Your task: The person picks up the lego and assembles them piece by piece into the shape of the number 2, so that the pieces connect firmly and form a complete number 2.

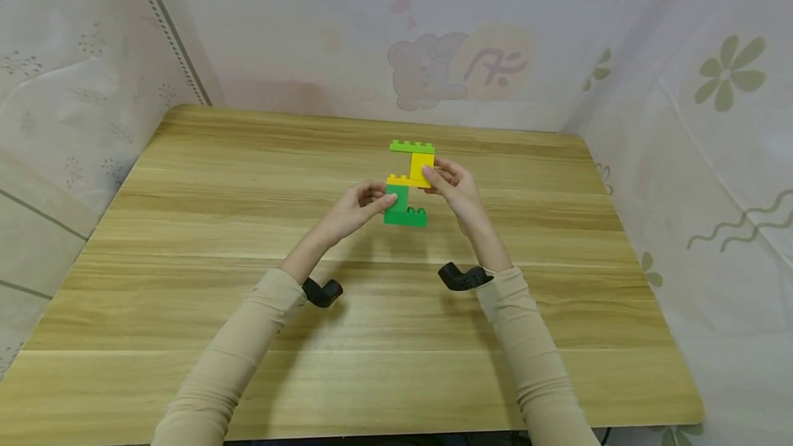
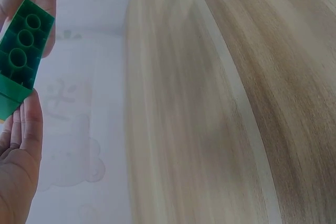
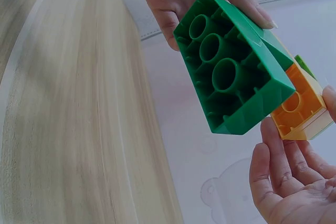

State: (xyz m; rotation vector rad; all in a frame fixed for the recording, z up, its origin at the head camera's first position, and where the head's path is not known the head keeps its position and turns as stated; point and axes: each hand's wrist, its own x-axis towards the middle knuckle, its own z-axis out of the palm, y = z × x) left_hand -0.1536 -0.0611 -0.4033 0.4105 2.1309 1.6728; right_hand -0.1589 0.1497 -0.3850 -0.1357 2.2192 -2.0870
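Both hands hold one stack of toy building bricks above the table. In the head view, my left hand (image 1: 356, 212) pinches the dark green brick (image 1: 396, 198) at the lower part, thumb on its front. My right hand (image 1: 457, 191) pinches the yellow brick (image 1: 421, 165) higher up, thumb on its face. A long green brick (image 1: 405, 218) forms the bottom, an orange-yellow brick (image 1: 399, 181) sits in the middle, and a light green brick (image 1: 411, 147) tops the stack. From the right wrist view, the bottom brick's hollow underside (image 3: 231, 77) shows round tubes.
The wooden table (image 1: 217, 239) spreads below the hands. Patterned cloth (image 1: 297, 33) stands behind the table and at both sides. A black wrist camera (image 1: 322, 292) is on the left wrist, and another black camera (image 1: 461, 277) is on the right.
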